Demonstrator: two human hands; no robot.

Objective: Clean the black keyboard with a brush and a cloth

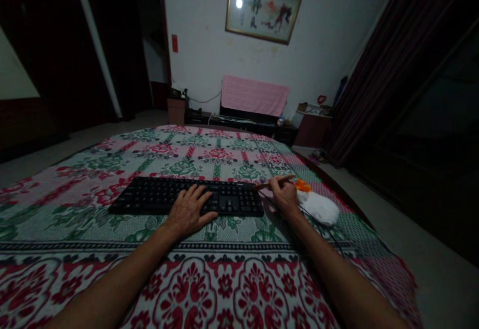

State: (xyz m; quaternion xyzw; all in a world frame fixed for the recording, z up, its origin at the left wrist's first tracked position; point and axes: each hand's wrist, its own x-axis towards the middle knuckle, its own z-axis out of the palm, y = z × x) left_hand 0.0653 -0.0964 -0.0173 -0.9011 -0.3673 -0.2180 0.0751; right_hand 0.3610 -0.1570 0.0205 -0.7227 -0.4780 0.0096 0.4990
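Observation:
A black keyboard (157,197) lies flat on the patterned cloth in front of me. My left hand (189,209) rests palm down over its near edge and middle keys, fingers spread and thumb out to the right. At the keyboard's right end, my right hand (284,197) is closed around a slim brown wooden stick (265,185), whose left tip reaches the number keys' top corner. What the tip is made of is too dark to make out. Just right of that hand lie a white bundled cloth (322,208) and a small orange thing (303,185). A dark cable (329,232) passes beneath my right wrist.
The red, green and white patterned cloth (224,237) covers a broad surface with a rounded far edge. Beyond it stand a low dark cabinet, a screen draped with a pink cloth (254,94), and a framed picture (264,11). A dark curtain (366,60) hangs at right.

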